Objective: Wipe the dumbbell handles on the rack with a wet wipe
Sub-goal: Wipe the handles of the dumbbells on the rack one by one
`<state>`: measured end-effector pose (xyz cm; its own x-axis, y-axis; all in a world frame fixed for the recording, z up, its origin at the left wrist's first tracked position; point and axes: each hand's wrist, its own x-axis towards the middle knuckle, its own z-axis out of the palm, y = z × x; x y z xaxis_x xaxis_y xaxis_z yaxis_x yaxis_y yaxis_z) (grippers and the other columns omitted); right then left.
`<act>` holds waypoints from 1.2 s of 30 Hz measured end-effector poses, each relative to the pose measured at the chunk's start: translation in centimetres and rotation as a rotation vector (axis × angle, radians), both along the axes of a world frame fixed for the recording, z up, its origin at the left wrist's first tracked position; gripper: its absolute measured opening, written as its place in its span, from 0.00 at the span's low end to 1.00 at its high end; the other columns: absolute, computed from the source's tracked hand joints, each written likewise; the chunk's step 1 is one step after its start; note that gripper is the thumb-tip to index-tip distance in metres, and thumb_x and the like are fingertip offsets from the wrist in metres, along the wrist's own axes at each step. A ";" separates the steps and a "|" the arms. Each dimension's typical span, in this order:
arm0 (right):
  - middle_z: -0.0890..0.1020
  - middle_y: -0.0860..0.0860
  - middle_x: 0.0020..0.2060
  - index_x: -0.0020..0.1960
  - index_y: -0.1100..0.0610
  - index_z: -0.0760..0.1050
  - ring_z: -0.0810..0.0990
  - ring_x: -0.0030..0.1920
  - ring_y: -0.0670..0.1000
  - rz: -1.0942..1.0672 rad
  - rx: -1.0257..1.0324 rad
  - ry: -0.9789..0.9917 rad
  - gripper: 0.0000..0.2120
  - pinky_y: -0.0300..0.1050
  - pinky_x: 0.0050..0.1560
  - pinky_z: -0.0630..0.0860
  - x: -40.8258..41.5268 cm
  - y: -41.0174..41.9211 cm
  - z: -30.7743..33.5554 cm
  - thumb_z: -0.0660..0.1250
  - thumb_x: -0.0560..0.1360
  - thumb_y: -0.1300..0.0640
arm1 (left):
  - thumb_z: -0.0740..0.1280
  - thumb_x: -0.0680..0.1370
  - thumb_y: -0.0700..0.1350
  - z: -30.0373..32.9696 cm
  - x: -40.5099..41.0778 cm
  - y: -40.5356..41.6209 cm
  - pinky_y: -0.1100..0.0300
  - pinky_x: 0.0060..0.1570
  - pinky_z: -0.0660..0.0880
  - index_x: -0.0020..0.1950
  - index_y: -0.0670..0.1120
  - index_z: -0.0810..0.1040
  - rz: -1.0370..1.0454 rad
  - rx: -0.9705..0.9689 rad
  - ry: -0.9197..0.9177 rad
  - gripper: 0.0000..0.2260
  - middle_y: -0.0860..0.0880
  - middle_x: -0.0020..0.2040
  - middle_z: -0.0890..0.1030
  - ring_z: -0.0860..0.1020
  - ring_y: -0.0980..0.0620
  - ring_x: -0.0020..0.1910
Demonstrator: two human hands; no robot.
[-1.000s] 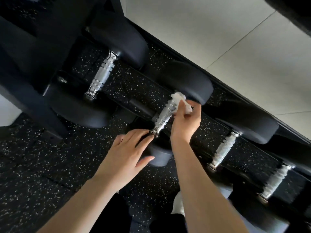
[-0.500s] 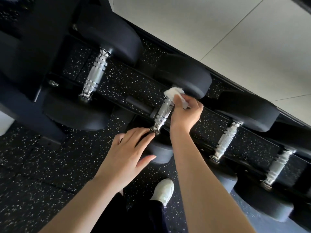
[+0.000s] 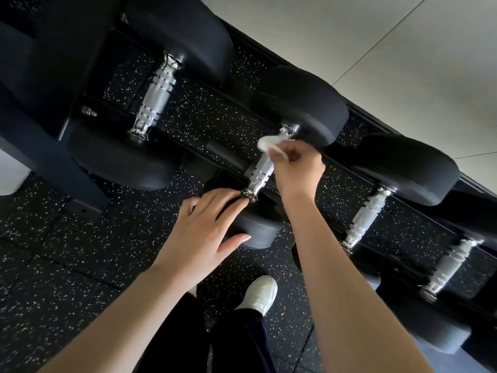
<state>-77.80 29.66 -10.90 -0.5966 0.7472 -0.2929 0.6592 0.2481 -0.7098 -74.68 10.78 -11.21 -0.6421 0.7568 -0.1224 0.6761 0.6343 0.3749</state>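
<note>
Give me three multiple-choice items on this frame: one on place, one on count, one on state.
1. Where is the crumpled white wet wipe?
A. On the speckled floor
B. At the far end of the knurled chrome dumbbell handle being cleaned
C. In the left hand

2. How many chrome handles show on the black rack?
A. Two
B. Four
C. Six

3. What is the left hand doing?
A. Resting with straight fingers on the near black rubber dumbbell head
B. Pinching the wipe
C. Hanging clear of the rack

Key: 1 B, the right hand pinches the wipe against the handle's far end. 2 B, four handles lie in a row. 3 A, its fingers lie flat on the head.
</note>
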 end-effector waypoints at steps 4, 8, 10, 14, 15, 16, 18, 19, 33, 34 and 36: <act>0.80 0.48 0.41 0.44 0.60 0.81 0.71 0.34 0.34 0.218 -0.036 -0.091 0.04 0.17 0.34 0.65 2.6 -1.3 -0.3 0.72 0.70 0.62 | 0.57 0.78 0.58 -0.1 0.2 0.1 0.50 0.58 0.69 0.68 0.45 0.72 0.010 0.021 -0.005 0.25 0.48 0.66 0.73 0.69 0.48 0.67; 0.82 0.51 0.36 0.43 0.60 0.81 0.72 0.31 0.34 0.344 -0.064 -0.153 0.05 0.19 0.32 0.65 4.3 -1.9 -0.6 0.74 0.70 0.58 | 0.57 0.78 0.58 0.0 0.4 0.2 0.52 0.60 0.65 0.68 0.45 0.73 0.020 0.022 0.015 0.24 0.48 0.66 0.74 0.69 0.49 0.68; 0.82 0.51 0.36 0.42 0.58 0.81 0.73 0.32 0.38 0.357 -0.069 -0.164 0.07 0.20 0.32 0.66 4.7 -1.9 -0.8 0.74 0.70 0.54 | 0.57 0.78 0.58 0.1 0.7 0.3 0.52 0.60 0.66 0.68 0.45 0.73 0.033 0.023 0.016 0.24 0.48 0.67 0.73 0.69 0.49 0.68; 0.79 0.49 0.32 0.38 0.59 0.79 0.74 0.31 0.42 0.351 -0.045 -0.166 0.13 0.24 0.32 0.67 5.0 -1.7 -1.3 0.73 0.70 0.49 | 0.56 0.79 0.57 0.1 0.8 0.3 0.52 0.60 0.66 0.69 0.45 0.72 0.049 0.030 0.009 0.24 0.49 0.68 0.73 0.68 0.50 0.69; 0.79 0.49 0.31 0.38 0.59 0.79 0.74 0.30 0.43 0.343 -0.059 -0.175 0.13 0.24 0.32 0.67 5.0 -1.5 -1.3 0.73 0.71 0.49 | 0.56 0.78 0.57 0.1 0.8 0.3 0.52 0.59 0.67 0.69 0.45 0.72 0.049 0.028 0.010 0.24 0.49 0.68 0.73 0.68 0.50 0.69; 0.78 0.49 0.30 0.37 0.60 0.79 0.73 0.30 0.44 0.332 -0.081 -0.188 0.13 0.24 0.31 0.66 5.0 -1.3 -1.5 0.73 0.70 0.50 | 0.56 0.78 0.58 0.1 0.8 0.3 0.52 0.59 0.67 0.69 0.45 0.72 0.047 0.027 0.008 0.24 0.49 0.67 0.73 0.68 0.50 0.69; 0.79 0.50 0.30 0.37 0.59 0.79 0.73 0.30 0.45 0.297 -0.163 -0.211 0.12 0.26 0.31 0.67 5.1 -0.9 -1.7 0.74 0.70 0.50 | 0.56 0.78 0.58 0.1 0.8 0.4 0.51 0.58 0.68 0.68 0.45 0.72 0.046 0.029 -0.002 0.24 0.50 0.67 0.72 0.68 0.50 0.69; 0.81 0.50 0.32 0.38 0.59 0.79 0.75 0.32 0.45 0.267 -0.220 -0.224 0.11 0.27 0.33 0.68 5.1 -0.8 -1.9 0.74 0.69 0.50 | 0.56 0.78 0.58 0.1 0.8 0.3 0.50 0.58 0.69 0.68 0.45 0.72 0.048 0.030 -0.003 0.24 0.49 0.67 0.72 0.68 0.50 0.69; 0.82 0.51 0.40 0.41 0.57 0.75 0.81 0.46 0.51 -0.235 -0.592 0.110 0.05 0.51 0.56 0.78 2.9 0.7 -1.9 0.71 0.72 0.61 | 0.56 0.79 0.58 0.0 0.9 0.3 0.49 0.56 0.71 0.69 0.46 0.71 0.052 0.029 0.013 0.24 0.50 0.68 0.72 0.69 0.50 0.69; 0.82 0.51 0.42 0.42 0.57 0.75 0.81 0.48 0.51 -0.240 -0.567 0.132 0.04 0.48 0.55 0.78 2.0 1.1 -1.8 0.70 0.73 0.60 | 0.56 0.79 0.58 0.0 0.9 0.3 0.49 0.56 0.71 0.69 0.46 0.71 0.052 0.028 0.014 0.24 0.50 0.67 0.73 0.69 0.50 0.69; 0.81 0.51 0.42 0.45 0.59 0.75 0.80 0.46 0.49 -0.269 -0.547 0.189 0.04 0.43 0.51 0.77 0.4 2.0 -1.7 0.69 0.74 0.59 | 0.55 0.79 0.58 0.0 0.9 0.3 0.48 0.56 0.71 0.69 0.46 0.71 0.051 0.030 0.012 0.24 0.49 0.67 0.72 0.69 0.50 0.69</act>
